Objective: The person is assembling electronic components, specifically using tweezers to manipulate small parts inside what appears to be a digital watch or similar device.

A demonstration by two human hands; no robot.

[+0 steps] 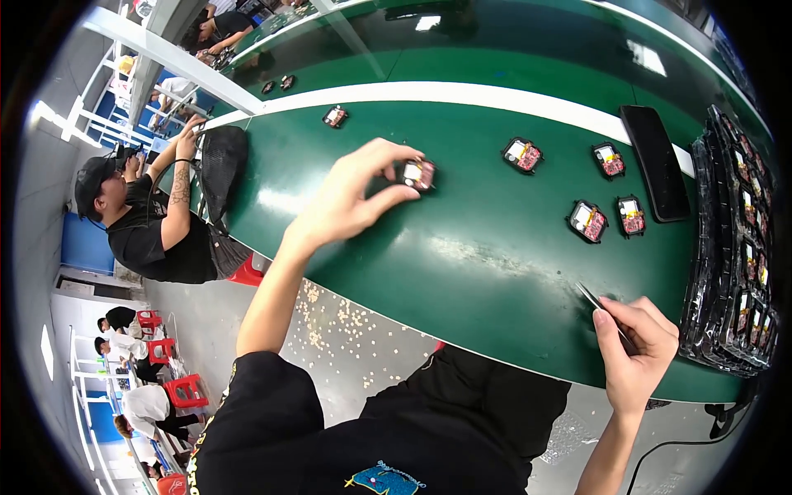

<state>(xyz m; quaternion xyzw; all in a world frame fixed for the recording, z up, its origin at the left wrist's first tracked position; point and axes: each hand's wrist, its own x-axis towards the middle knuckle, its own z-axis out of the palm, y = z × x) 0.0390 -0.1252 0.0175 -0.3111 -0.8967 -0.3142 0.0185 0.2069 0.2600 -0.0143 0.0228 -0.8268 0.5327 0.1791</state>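
Note:
Thumb and fingers of my left hand (356,191) close on the edge of a smartwatch body (419,174), its red circuit board and pale battery exposed. It is slightly blurred, and I cannot tell whether it touches the table. Tweezers (587,295) sit pinched in my right hand (639,338), tips pointing up and left above the table's near side. To the right lie several more open watch bodies, among them one (523,155) by the far white strip and another (587,221) nearer me. One more watch body (335,116) rests at the far left.
Black trays (701,247) filled with watch bodies are stacked at the right end of the green table (462,313). A black phone-like slab (656,163) lies beside them. A co-worker (153,206) sits at the left, next to a black mesh bag (221,169).

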